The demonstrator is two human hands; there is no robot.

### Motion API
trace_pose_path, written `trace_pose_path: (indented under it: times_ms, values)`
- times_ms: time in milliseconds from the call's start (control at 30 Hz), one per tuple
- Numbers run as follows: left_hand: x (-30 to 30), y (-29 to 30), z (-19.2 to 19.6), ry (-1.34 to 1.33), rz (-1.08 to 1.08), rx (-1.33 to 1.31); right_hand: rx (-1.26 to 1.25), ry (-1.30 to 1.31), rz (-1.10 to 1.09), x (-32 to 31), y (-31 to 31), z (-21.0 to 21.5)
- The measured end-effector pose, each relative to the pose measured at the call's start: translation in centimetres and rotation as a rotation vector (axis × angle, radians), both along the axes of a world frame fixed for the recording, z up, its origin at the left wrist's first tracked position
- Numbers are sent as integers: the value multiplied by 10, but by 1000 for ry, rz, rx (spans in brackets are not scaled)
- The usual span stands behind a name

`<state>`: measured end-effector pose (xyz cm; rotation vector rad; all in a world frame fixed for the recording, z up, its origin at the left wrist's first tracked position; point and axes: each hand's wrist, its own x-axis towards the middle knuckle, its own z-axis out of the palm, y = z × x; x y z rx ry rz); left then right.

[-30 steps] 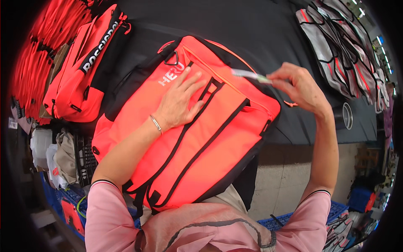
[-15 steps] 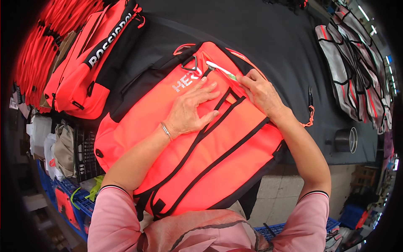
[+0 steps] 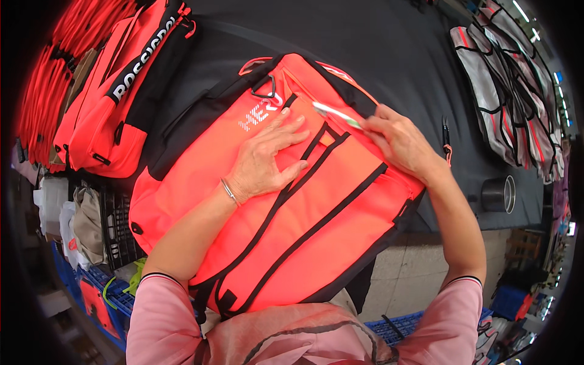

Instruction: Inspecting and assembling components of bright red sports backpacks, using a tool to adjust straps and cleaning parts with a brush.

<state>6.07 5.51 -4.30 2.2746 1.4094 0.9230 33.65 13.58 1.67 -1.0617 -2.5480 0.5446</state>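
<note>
A bright coral-red backpack [image 3: 340, 243] with black edging and a pale printed mark lies flat in front of me, its near end against my apron. My left hand [image 3: 264, 161] rests on its upper panel, fingers spread and holding nothing. To the right, my right hand [image 3: 404, 143] grips a white toothbrush [image 3: 337, 114] with a green part near the fingers. The brush head points left, over the bag beside a black-edged slot; whether the bristles touch the fabric I cannot tell. A black metal-looking loop [image 3: 264, 91] sits near the bag's far end.
Another red and black bag [image 3: 103, 134] stands at left beside a stack of red pieces [image 3: 42, 109]. Grey black-edged panels [image 3: 496, 97] lie at right. Thread snips [image 3: 446, 137] and a metal cup [image 3: 499, 193] sit on the black-covered table [image 3: 401, 55]. Blue crates [image 3: 112, 292] stand lower left.
My right hand has moved right and slightly toward me with the toothbrush, whose head has shifted along the bag. My left hand stays spread on the panel. The whole view has shifted slightly.
</note>
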Motion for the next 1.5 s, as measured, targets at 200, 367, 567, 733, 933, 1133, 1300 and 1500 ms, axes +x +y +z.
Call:
trace_pose_path:
  times_ms: [200, 367, 567, 733, 933, 1133, 1300, 1500]
  values:
    - [2, -3, 5, 1, 15, -29, -53, -197, 21, 15, -2, 23]
    - [0, -1, 1, 0, 4, -4, -70, -153, 55, 23, -11, 14]
    - [-1, -4, 9, 20, 56, -12, -114, -173, 22, 34, -8, 57]
    - [3, -4, 4, 15, 26, 4, 55, 99, 3, -16, 5, -5]
    - [4, -1, 4, 5, 28, 0, 72, 47, 5, -36, 18, -18]
    - [-2, -3, 3, -38, -3, 0, -193, -262, 75, 32, -9, 45]
    - [43, -7, 41, -197, 74, 4, -229, -346, 43, 44, -26, 73]
    - [56, -35, 34, 175, -308, -58, -147, -350, -25, 52, -39, 63]
